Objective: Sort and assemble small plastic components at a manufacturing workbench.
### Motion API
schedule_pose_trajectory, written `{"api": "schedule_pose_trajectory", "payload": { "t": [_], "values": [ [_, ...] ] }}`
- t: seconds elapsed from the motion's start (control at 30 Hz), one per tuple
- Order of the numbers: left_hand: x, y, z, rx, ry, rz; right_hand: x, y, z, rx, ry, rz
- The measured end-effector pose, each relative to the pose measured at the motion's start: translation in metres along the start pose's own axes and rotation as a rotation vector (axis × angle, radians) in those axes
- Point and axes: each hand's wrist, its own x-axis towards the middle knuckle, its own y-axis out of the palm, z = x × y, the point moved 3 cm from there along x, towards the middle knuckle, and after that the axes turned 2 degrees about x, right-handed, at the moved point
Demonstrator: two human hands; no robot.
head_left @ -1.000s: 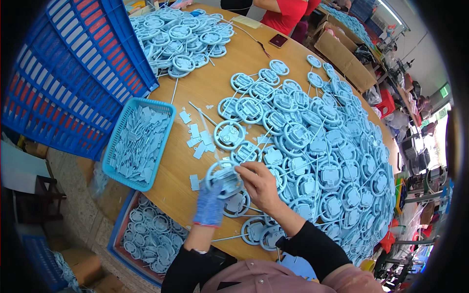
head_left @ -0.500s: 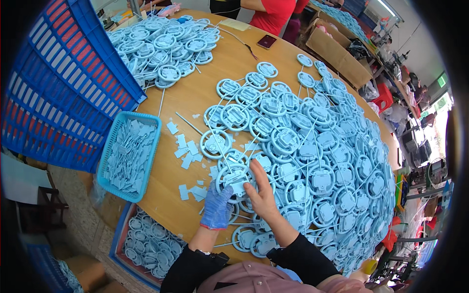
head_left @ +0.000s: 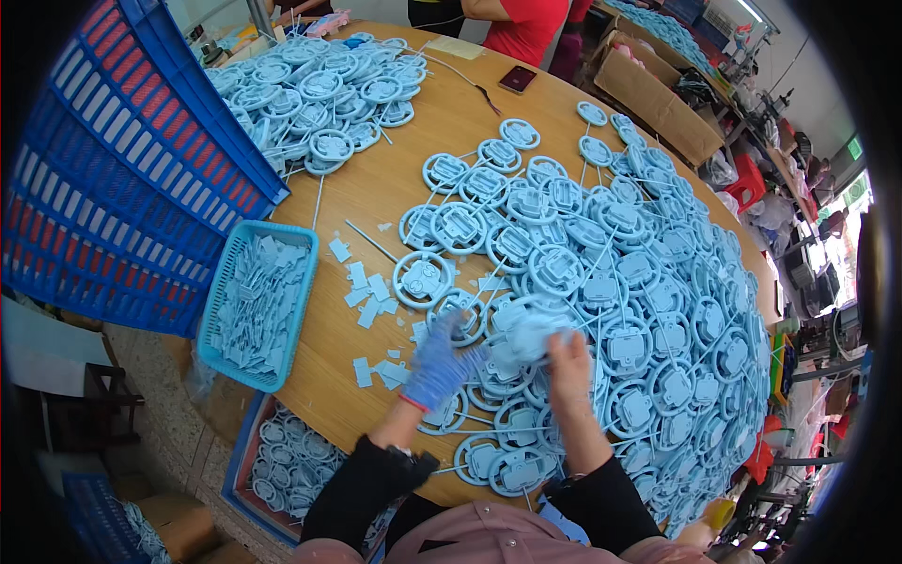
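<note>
My right hand (head_left: 570, 371) grips a light-blue round plastic piece (head_left: 528, 331), smeared by motion, above the edge of the large heap. My left hand (head_left: 440, 368), in a blue-and-white glove with a red cuff, has its fingers apart and reaches to a light-blue ringed piece (head_left: 458, 313) lying on the table; whether the fingertips touch it is unclear. Beside it lies another ringed piece (head_left: 423, 279) with a thin stick. The heap (head_left: 648, 348) of such rings, with flat centre plates and sticks, spreads to my right. Small flat blue plates (head_left: 364, 372) lie scattered to the left.
A turquoise basket (head_left: 310, 282) of small flat plates stands left, beside a tilted blue crate (head_left: 122, 188). Another heap (head_left: 319, 85) lies at the far left of the wooden table (head_left: 324, 376). Below the edge sits a bin (head_left: 233, 470) of rings. A phone (head_left: 517, 79) lies far back.
Both hands were together on one ringed piece. They have parted: the right moved rightward with a round piece, and the left opened toward another ring on the table.
</note>
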Motion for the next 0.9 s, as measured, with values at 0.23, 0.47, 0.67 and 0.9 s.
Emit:
{"api": "schedule_pose_trajectory", "payload": {
  "t": [0.23, 0.47, 0.67, 0.9],
  "values": [
    [0.094, -0.047, -0.004, 0.901, -0.171, -0.196, -0.010, 0.009, 0.046, 0.427, -0.065, 0.249],
    [0.107, -0.074, 0.002, 0.861, -0.225, -0.043, -0.059, 0.123, 0.010, -0.605, -0.514, 0.771],
    [-0.008, -0.164, 0.010, -0.984, 0.040, -0.357, -0.043, 0.170, -0.016, -0.840, -0.821, 0.817],
    [-0.147, -0.169, 0.083, -1.478, -0.051, -0.370, -0.071, 0.219, -0.063, -1.261, -0.812, 0.709]
  ]
}}
